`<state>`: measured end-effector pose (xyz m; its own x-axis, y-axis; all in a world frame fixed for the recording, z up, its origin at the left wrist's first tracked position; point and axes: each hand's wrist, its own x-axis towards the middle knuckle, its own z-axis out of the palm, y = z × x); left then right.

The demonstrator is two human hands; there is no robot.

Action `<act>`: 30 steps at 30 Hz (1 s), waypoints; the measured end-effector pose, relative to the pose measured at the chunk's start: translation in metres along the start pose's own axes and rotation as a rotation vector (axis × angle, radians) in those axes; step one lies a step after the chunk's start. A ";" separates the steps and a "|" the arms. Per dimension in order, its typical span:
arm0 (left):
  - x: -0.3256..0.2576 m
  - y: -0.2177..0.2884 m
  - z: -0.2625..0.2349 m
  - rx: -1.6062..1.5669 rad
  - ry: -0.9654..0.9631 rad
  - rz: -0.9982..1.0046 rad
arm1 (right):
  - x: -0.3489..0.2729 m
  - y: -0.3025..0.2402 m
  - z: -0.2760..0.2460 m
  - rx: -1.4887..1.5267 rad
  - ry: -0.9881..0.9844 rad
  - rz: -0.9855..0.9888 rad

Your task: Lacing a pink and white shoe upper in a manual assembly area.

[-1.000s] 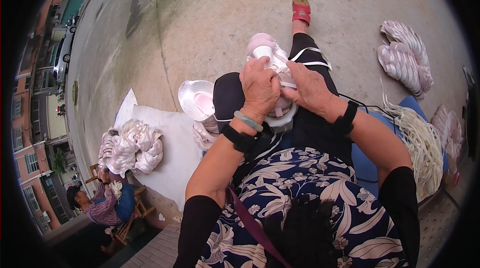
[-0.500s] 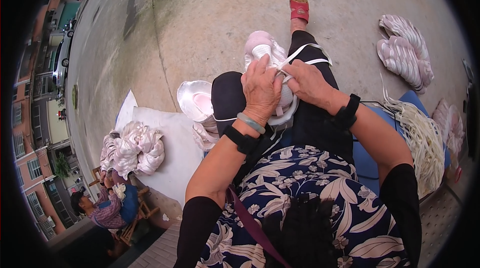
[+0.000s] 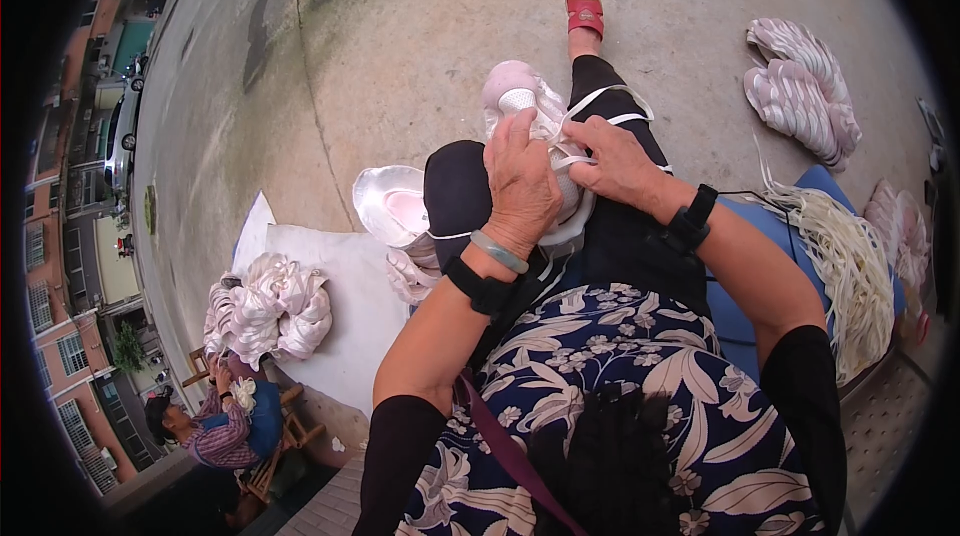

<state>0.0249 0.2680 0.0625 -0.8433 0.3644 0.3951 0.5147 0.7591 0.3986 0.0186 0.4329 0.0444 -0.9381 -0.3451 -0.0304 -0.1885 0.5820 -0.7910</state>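
A pale pink and white shoe upper (image 3: 511, 83) lies across my lap, its rounded pink end pointing away from me. My left hand (image 3: 522, 181) is closed over its left side, fingers pressed on the upper. At the opposite side my right hand (image 3: 618, 166) pinches a flat white shoelace (image 3: 572, 161) at the upper's opening. More of the lace trails over my right thigh in a loop. The eyelets under my fingers are hidden. Left of my knee sits a stack of similar uppers (image 3: 378, 194).
White laces (image 3: 835, 281) hang in a bundle over a blue surface (image 3: 738, 328) at right. Bundled uppers lie on the concrete (image 3: 800, 101) and on a white sheet (image 3: 350, 341). At lower left another person (image 3: 225, 426) sits on a wooden chair.
My right hand's fingers have shifted slightly along the lace at the opening, and a lace strand now runs below them. My left hand keeps its grip on the upper.
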 end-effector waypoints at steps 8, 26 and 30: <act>-0.096 -0.090 -0.115 0.264 -0.050 -0.278 | -0.005 0.004 -0.003 -0.004 0.006 0.058; -0.074 -0.096 -0.090 0.111 -0.038 -0.268 | 0.000 -0.013 -0.005 0.277 0.175 0.203; -0.028 -0.050 -0.063 0.097 -0.116 -0.038 | 0.003 -0.024 -0.004 0.085 0.059 0.277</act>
<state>0.0330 0.1860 0.0838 -0.8770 0.3898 0.2810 0.4694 0.8201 0.3272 0.0191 0.4208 0.0658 -0.9661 -0.1372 -0.2188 0.0997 0.5833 -0.8061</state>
